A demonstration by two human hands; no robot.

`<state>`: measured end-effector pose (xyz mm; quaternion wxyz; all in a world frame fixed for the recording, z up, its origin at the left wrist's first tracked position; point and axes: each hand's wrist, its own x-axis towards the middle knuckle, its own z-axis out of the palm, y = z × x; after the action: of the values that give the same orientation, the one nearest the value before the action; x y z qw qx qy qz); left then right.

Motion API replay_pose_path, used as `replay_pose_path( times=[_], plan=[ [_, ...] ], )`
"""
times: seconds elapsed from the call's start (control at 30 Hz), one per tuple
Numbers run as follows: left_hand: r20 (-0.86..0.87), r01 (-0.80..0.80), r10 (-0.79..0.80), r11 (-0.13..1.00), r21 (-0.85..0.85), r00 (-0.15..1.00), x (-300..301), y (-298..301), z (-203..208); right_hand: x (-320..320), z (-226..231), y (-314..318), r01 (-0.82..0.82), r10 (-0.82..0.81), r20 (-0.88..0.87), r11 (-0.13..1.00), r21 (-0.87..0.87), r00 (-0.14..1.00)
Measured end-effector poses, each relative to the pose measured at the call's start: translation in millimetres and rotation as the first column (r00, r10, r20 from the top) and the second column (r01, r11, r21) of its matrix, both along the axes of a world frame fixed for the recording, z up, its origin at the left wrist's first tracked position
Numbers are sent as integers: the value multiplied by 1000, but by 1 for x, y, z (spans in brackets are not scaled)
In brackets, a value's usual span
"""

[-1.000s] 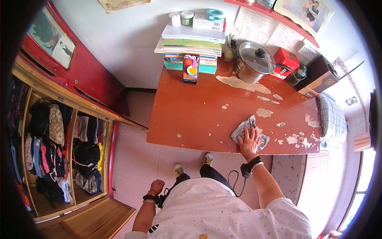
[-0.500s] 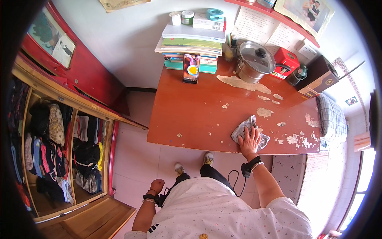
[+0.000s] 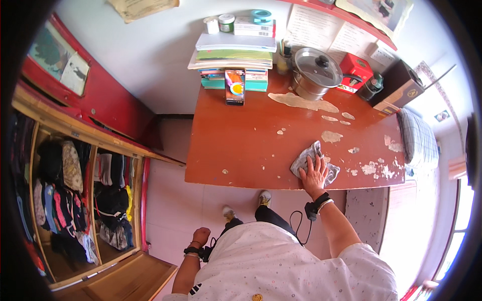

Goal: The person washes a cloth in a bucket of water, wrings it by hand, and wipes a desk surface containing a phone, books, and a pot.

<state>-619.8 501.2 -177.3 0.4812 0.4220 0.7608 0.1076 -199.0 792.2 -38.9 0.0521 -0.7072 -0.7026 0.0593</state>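
Note:
My right hand (image 3: pixel 313 176) lies flat, fingers spread, on a crumpled grey patterned cloth (image 3: pixel 304 161) near the front edge of the reddish-brown table (image 3: pixel 236 143). The cloth shows past the fingertips and on both sides of the hand. Down by my left hip, away from the table, my left hand (image 3: pixel 202 236) is closed in a loose fist with nothing visible in it. Both wrists wear black bands, and a dark cord (image 3: pixel 296 228) loops below the right one.
Worn patches mark the tabletop. Along its back stand stacked books (image 3: pixel 233 57), a propped phone (image 3: pixel 235 88), a lidded steel pot (image 3: pixel 314 75), a red box (image 3: pixel 355 70) and a dark box (image 3: pixel 399 85). A plaid cushion (image 3: pixel 417 138) lies at right; an open wardrobe (image 3: pixel 90 200) holds clothes at left.
The view has shifted slightly. My right hand stays spread on the cloth, at almost the same place on the table. My left hand remains closed by my hip.

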Motion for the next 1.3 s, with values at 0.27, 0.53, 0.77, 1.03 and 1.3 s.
replay_pose_path(
  times=[0.27,0.53,0.77,1.03,1.3],
  plan=[
    [25,8,-9,999,36,1000,-10,2,-5,-1,1,1,-20,21,-45,999,31,999],
    [16,20,-20,1000,-8,1000,-12,8,9,-3,3,0,37,-40,-46,998,-51,998],
    [27,1,-1,1000,5,1000,-10,0,3,-14,-4,4,45,-47,-20,995,-87,999],
    [38,-116,116,993,0,993,-2,-32,3,-85,1,42,-235,232,-44,966,-103,972],
    [80,-320,325,945,-73,942,17,-74,16,-221,5,92,-535,531,-73,830,-159,845]
  ],
)
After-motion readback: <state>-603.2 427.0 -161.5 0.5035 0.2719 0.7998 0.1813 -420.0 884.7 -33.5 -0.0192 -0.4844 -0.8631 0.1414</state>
